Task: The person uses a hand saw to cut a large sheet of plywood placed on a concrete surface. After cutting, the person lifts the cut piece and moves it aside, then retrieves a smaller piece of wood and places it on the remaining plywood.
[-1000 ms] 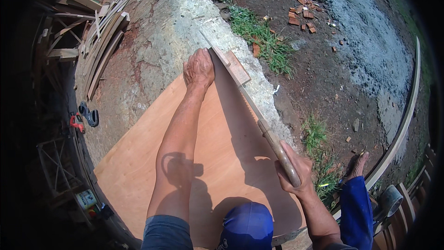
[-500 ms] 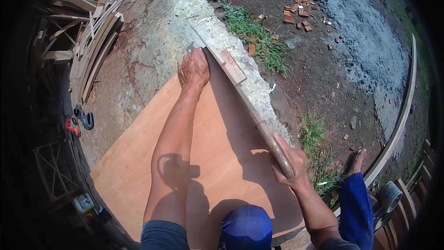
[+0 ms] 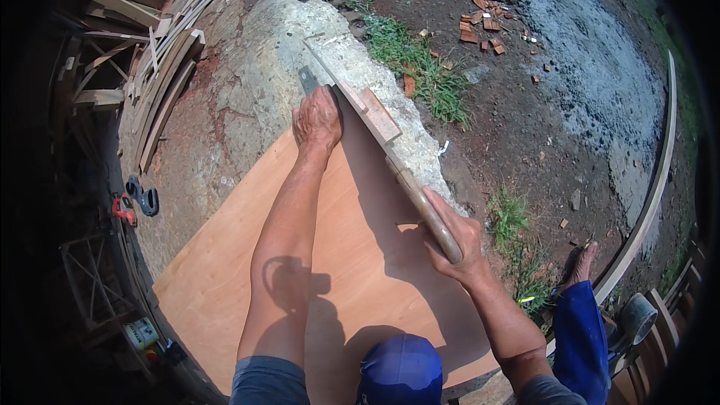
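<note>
A reddish-brown plywood sheet (image 3: pixel 247 232) lies on the ground before me, its far corner under my left hand (image 3: pixel 318 118). That hand's fingers are curled closed, and a grey metal strip (image 3: pixel 307 80) with a hole sticks out past them; what lies inside the fist is hidden. My right hand (image 3: pixel 459 244) is wrapped round the wooden handle of a long, thin-bladed tool (image 3: pixel 424 210). Its blade runs along the sheet's right edge, nearly edge-on to view. Beside the blade sits a small wooden block (image 3: pixel 381 117).
Rough concrete (image 3: pixel 240 67) lies beyond. Curved timber strips (image 3: pixel 169 105) are heaped at the left, near a red-and-grey tool (image 3: pixel 135 199). Broken brick (image 3: pixel 487 22), grass (image 3: pixel 420 64) and a long wooden beam (image 3: pixel 645 217) are on the right. My blue-clad knee (image 3: pixel 401 371) rests on the sheet.
My right hand has moved slightly up and left with the tool, its handle now nearer the block. More of the metal strip shows past my left fist. The view has shifted a little.
</note>
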Available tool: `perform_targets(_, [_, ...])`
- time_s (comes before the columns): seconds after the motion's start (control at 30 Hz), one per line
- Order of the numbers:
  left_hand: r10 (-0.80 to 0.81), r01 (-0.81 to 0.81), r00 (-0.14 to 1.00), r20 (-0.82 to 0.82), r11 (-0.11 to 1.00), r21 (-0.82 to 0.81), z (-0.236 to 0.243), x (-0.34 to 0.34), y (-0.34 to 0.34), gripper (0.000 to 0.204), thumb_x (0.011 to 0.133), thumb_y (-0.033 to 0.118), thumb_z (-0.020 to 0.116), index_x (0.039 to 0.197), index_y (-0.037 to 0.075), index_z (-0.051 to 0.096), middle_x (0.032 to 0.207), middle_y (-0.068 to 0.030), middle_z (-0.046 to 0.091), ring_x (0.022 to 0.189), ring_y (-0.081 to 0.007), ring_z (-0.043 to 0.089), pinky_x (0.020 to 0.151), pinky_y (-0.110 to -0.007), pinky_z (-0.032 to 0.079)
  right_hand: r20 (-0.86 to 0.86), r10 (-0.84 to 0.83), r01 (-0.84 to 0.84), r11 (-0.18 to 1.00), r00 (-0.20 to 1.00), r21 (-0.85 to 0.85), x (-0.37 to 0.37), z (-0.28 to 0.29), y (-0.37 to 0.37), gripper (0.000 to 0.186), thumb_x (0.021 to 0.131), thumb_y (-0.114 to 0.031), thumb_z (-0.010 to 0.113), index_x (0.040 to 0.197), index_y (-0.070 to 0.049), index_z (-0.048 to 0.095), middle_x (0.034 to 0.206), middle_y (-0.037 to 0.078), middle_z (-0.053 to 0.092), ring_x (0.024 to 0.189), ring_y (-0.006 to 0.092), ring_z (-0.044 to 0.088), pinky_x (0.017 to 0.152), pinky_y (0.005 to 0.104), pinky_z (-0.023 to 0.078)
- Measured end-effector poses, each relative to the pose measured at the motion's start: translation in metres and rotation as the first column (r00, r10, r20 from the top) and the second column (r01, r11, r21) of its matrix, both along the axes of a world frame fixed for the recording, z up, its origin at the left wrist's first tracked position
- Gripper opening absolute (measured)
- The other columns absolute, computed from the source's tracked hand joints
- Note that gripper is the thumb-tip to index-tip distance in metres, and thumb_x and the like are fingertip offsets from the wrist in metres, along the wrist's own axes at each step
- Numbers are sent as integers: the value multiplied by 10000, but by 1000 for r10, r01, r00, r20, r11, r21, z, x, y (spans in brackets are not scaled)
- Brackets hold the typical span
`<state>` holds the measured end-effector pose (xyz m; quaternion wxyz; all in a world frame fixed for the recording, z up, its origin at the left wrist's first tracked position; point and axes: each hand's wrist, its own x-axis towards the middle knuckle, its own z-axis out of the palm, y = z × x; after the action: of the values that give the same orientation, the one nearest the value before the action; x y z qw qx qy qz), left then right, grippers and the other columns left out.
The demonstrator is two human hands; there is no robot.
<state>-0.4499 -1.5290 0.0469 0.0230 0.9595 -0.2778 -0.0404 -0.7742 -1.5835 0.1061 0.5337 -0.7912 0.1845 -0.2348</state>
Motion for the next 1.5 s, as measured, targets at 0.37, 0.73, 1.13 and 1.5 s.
perform_targets(0.37, [15, -14, 1000, 9, 990, -142, 6, 3, 14, 486, 1070, 358, 272, 1075, 16, 618, 1029, -211, 682, 1010, -401, 628, 917, -517, 442, -133, 0, -11, 997, 991, -80, -131, 45, 25, 569, 758, -13, 716, 1302, 86, 581, 1135, 263, 704, 908, 307, 760, 767, 355, 598])
perform_targets(0.73, [62, -60, 998, 18, 996, -70, 13, 9, 13, 423, 1072, 338, 302, 1083, 66, 626, 1067, -155, 691, 1080, -309, 617, 947, -464, 433, -162, 32, -34, 999, 986, -10, -72, 50, 19, 622, 773, -18, 725, 1368, 32, 551, 1090, 218, 727, 890, 287, 758, 768, 340, 583])
perform_targets(1.13, [-4, 6, 1000, 28, 998, -68, -3, 7, 10, 427, 1073, 332, 286, 1077, 69, 622, 1113, -135, 685, 1079, -313, 619, 950, -478, 434, -92, 9, 0, 995, 996, 101, 23, 27, 1, 613, 797, -45, 710, 1390, -33, 555, 1028, 217, 721, 721, 295, 713, 700, 351, 557])
perform_targets(1.5, [-25, 29, 998, 49, 996, -87, -9, 16, 4, 414, 1071, 323, 294, 1104, 60, 611, 1097, -153, 680, 1090, -327, 618, 950, -474, 441, -30, 23, -19, 991, 999, 131, 66, 13, -23, 617, 800, -21, 709, 1398, -51, 559, 1058, 213, 715, 786, 312, 725, 709, 349, 545])
